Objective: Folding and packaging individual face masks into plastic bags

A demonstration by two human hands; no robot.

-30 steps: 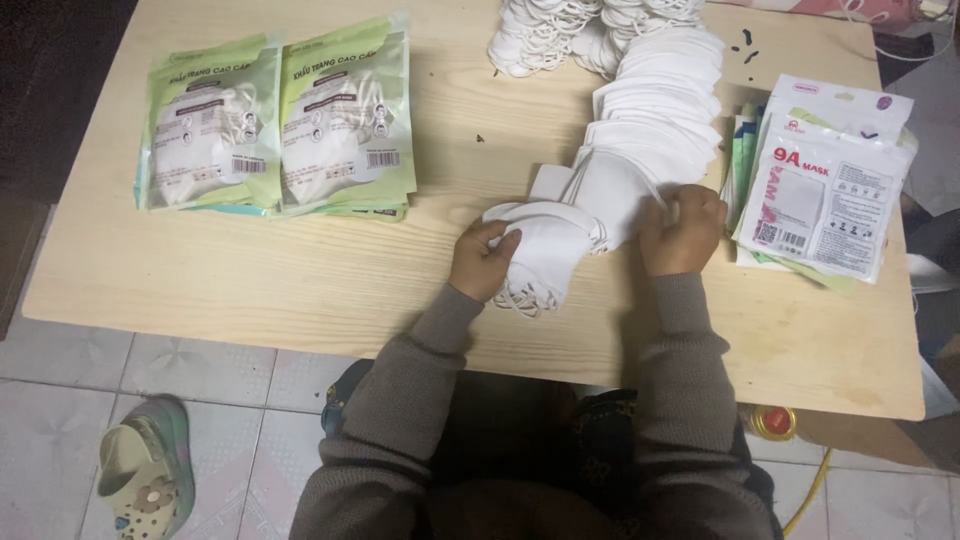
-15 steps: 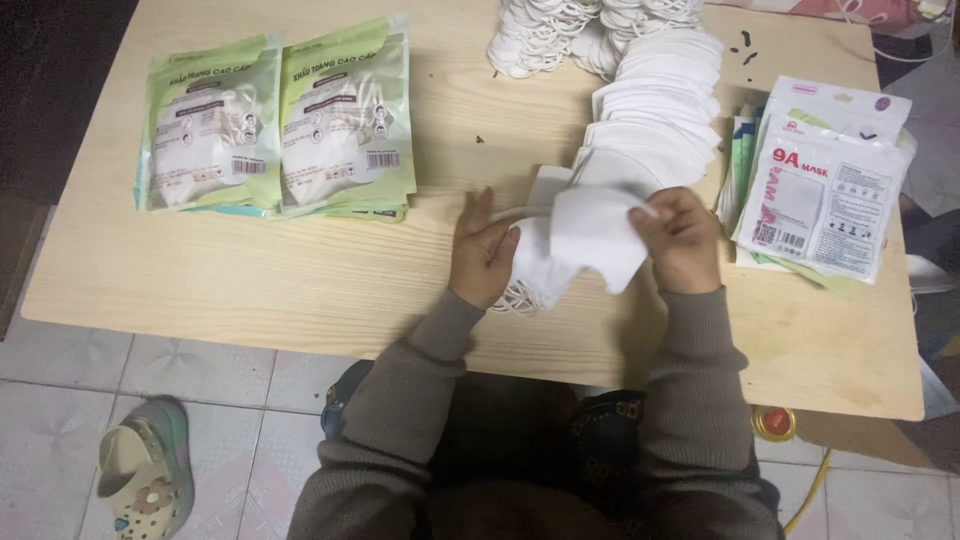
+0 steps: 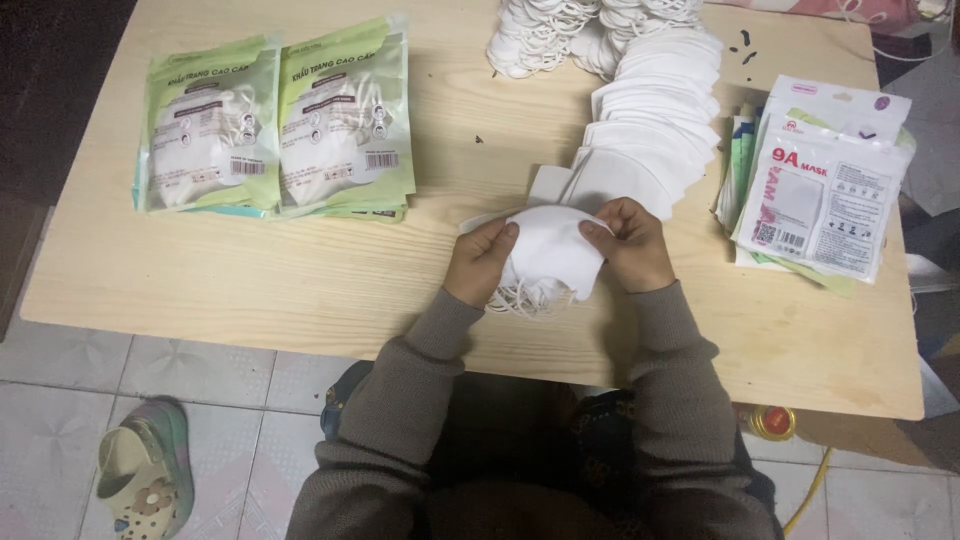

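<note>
- The left hand (image 3: pixel 480 262) grips the left side of a small stack of white folded fabric face masks (image 3: pixel 548 255), thumb laid on top and fingers curled underneath, clenched on the bundle.
- The right hand (image 3: pixel 632 245) holds the same stack from its right side, thumb pressed on the top mask and the other fingers wrapped behind it.
- The stack sits between the two hands, just above the near edge of the pale wooden desk (image 3: pixel 300 280), roughly at the middle of that edge; thin white ear loops (image 3: pixel 522 300) hang in a tangle from its underside.
- Just behind the hands, a long overlapping row of flat white masks (image 3: pixel 655 120) runs from the hands toward the far edge of the desk.
- At the far edge, beside the top of that row, lies a loose heap of white masks with curling elastic loops (image 3: pixel 545 35).
- Toward the right edge of the desk lies a pile of flat packets topped by a white and pink printed pouch (image 3: pixel 825 185), with green packet edges showing beneath it.
- Near the left far corner, two green and clear plastic packs filled with white masks (image 3: pixel 275 125) lie side by side, each on top of further packs, well apart from the hands.
- Both arms wear grey-brown knitted sleeves (image 3: pixel 420 390) that cross the near edge of the desk.
- On the tiled floor by the near left corner sits a pale green clog with a flower ornament (image 3: pixel 145 480).
- A small red and yellow round object (image 3: pixel 772 422) shows on the floor under the near right edge.
</note>
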